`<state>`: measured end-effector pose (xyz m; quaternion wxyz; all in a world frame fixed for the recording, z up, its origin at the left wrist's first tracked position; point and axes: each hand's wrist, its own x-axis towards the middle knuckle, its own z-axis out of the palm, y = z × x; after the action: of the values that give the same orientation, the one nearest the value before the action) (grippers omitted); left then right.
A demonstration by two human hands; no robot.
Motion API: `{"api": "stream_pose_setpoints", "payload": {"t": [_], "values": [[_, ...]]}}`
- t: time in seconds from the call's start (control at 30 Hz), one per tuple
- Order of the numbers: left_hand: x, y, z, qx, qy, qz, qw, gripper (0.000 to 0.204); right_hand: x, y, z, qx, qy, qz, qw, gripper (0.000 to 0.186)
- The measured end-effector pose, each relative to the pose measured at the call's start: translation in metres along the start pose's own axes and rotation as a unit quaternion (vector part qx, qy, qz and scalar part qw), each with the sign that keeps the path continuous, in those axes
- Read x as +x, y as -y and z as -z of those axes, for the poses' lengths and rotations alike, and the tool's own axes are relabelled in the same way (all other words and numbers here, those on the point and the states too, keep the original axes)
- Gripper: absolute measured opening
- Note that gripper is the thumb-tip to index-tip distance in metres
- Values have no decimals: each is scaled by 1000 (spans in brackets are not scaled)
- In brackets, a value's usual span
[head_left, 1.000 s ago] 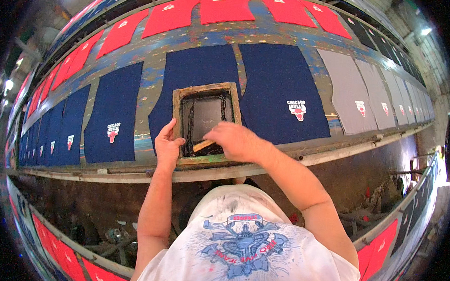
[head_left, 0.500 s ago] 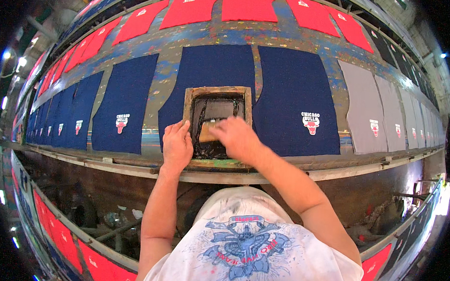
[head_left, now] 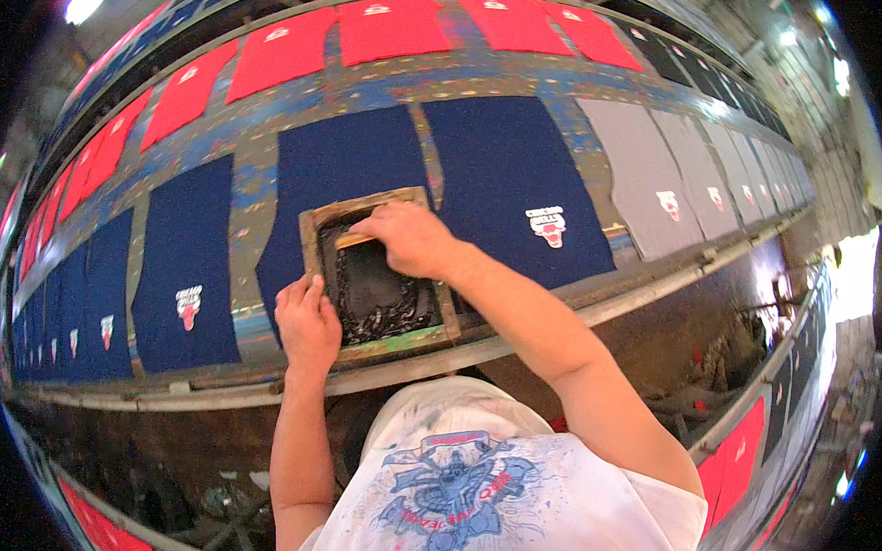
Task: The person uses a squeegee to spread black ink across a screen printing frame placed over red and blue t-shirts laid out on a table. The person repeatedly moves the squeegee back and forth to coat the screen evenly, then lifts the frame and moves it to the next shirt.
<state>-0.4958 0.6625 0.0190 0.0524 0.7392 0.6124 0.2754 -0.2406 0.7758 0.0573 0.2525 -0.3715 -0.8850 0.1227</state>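
Observation:
A wooden-framed printing screen (head_left: 400, 343) lies over the lower part of a navy fabric piece (head_left: 343, 156), with dark wet ink (head_left: 386, 322) pooled at its near end. My left hand (head_left: 308, 324) is closed on the left bar of the frame, fingers bent against the wood. Inside the frame, at its far end, my right hand (head_left: 411, 240) grips a squeegee with a wooden handle (head_left: 355, 239). Much of the squeegee is hidden under that hand. To the right lies another navy piece (head_left: 503, 161) bearing a white and red print (head_left: 547, 227).
The long paint-spotted table (head_left: 526, 76) carries printed navy pieces (head_left: 184, 267) on the left and grey pieces (head_left: 625, 165) on the right. Red pieces (head_left: 396, 31) line its far side. A pale rail (head_left: 517, 322) runs along the near edge, close to my body.
My right hand has moved the squeegee from the middle of the screen to its far end. My left hand stays on the frame's left side. The view has tilted and shifted.

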Motion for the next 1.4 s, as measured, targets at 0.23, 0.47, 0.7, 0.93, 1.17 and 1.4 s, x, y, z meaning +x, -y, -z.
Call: {"api": "stream_pose_setpoints", "payload": {"t": [0.23,0.47,0.7,0.93,1.17,1.4], "values": [[-7,8,-8,-23,-1,10,1000,41,-61,64,-5,-43,60,11,997,48],[-12,12,-20,-119,-19,68,990,53,-107,103,-1,5,95,-13,995,45],[-15,24,-31,-340,-19,180,923,70,-140,94,4,127,-146,-234,953,57],[0,6,-5,-403,-37,208,890,61,-160,64,12,376,-81,-357,851,56],[28,-80,-21,-438,-90,197,872,57,-198,19,83,283,-158,-249,913,56],[38,-209,-124,-495,-81,187,844,50,-290,-65,160,319,-165,-313,879,50]]}}
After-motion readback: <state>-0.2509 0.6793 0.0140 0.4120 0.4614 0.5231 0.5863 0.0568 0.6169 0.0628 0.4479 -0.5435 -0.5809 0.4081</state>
